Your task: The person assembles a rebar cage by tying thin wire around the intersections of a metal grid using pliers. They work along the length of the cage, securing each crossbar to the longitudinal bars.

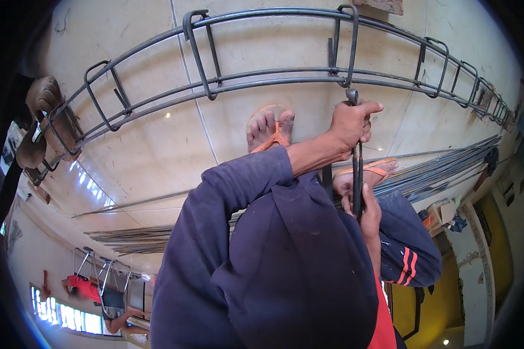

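A pair of long-handled pincers (358, 157) points away from me, its small metal head close below the lower bars of a steel rebar cage (262, 78). My left hand (350, 123) is closed around the tool just behind that head, its forearm coming in from the left out of a dark sleeve. Lower down, my right hand (369, 210) grips the dark handles near their ends. Rectangular bent stirrups (199, 55) cross the cage's long bars. Whether the jaws touch a bar or wire, I cannot tell.
My sandalled feet (268, 128) stand on pale floor tiles (163, 131). Bundles of loose rods lie to the right (436, 166) and left (134, 238). A block (61, 134) stands under the cage's left end. Another person in red (86, 288) is at the lower left.
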Action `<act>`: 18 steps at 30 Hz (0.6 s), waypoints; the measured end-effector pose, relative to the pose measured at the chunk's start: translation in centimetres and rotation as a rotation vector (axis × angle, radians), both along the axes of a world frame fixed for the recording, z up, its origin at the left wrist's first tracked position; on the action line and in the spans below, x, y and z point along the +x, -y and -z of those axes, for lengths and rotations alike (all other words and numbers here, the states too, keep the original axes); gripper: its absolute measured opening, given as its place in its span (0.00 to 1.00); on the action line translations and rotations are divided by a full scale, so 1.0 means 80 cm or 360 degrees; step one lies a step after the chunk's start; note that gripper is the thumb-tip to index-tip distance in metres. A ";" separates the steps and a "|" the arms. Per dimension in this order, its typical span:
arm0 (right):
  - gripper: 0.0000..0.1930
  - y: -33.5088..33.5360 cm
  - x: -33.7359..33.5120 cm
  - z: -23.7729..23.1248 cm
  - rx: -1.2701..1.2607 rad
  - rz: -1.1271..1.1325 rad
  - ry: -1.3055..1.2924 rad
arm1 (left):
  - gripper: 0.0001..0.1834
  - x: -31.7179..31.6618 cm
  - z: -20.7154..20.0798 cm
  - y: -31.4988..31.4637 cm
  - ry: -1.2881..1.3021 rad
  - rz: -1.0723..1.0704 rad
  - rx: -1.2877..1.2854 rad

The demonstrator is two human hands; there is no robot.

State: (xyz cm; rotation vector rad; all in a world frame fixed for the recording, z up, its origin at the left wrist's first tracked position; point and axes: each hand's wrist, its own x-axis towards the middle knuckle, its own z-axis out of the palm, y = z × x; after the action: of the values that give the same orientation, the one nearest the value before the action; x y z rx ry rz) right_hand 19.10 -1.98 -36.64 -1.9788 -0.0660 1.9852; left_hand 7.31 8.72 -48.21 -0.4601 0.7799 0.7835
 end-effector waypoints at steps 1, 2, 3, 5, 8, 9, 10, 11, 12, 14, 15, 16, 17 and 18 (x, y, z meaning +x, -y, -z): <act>0.19 0.000 -0.001 -0.001 0.0226 -0.0401 0.0343 | 0.15 0.005 0.001 -0.002 -0.0077 -0.0023 -0.0023; 0.18 0.001 -0.003 -0.003 0.0462 -0.0799 0.0692 | 0.15 0.010 -0.002 -0.006 -0.0151 -0.0043 -0.0034; 0.18 -0.001 -0.008 -0.005 0.0696 -0.1198 0.1041 | 0.15 0.012 -0.003 -0.008 -0.0225 -0.0065 -0.0045; 0.16 -0.004 -0.018 -0.012 0.0778 -0.1434 0.1148 | 0.14 0.011 -0.006 -0.009 -0.0308 -0.0035 -0.0068; 0.16 0.000 -0.018 0.016 0.1133 -0.1608 0.1317 | 0.11 0.006 -0.006 -0.009 -0.0504 0.0179 0.0018; 0.18 0.004 -0.013 0.027 0.0781 -0.1099 0.0753 | 0.10 0.003 -0.006 -0.009 -0.0585 0.0274 0.0069; 0.21 0.008 -0.004 0.034 0.0414 -0.0571 0.0219 | 0.10 -0.007 -0.005 -0.009 -0.0540 0.0401 0.0138; 0.24 0.008 0.006 0.040 0.0048 -0.0041 -0.0317 | 0.11 -0.025 -0.005 -0.011 -0.0505 0.0518 0.0203; 0.26 0.007 0.006 0.045 -0.0112 0.0230 -0.0621 | 0.11 -0.039 -0.005 -0.010 -0.0479 0.0639 0.0272; 0.27 0.004 0.006 0.045 -0.0346 0.0475 -0.0905 | 0.12 -0.039 -0.005 -0.002 -0.0380 0.0351 0.0199; 0.27 0.000 0.005 0.043 -0.0365 0.0461 -0.0933 | 0.12 -0.040 -0.005 0.002 -0.0334 0.0205 0.0161; 0.28 -0.006 0.005 0.039 -0.0345 0.0424 -0.0854 | 0.12 -0.045 -0.001 0.001 -0.0271 0.0203 0.0062; 0.28 -0.009 0.003 0.031 -0.0276 0.0242 -0.0677 | 0.12 -0.043 -0.003 0.005 -0.0245 0.0198 0.0058; 0.27 -0.011 0.002 0.020 -0.0204 0.0063 -0.0497 | 0.11 -0.039 -0.006 0.010 -0.0216 0.0196 0.0055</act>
State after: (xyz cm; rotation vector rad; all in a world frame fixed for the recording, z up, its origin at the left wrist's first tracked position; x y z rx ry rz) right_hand 19.23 -1.10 -38.25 -1.7011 0.1780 2.2964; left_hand 4.20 7.94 -47.72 -0.3271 0.9112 0.7175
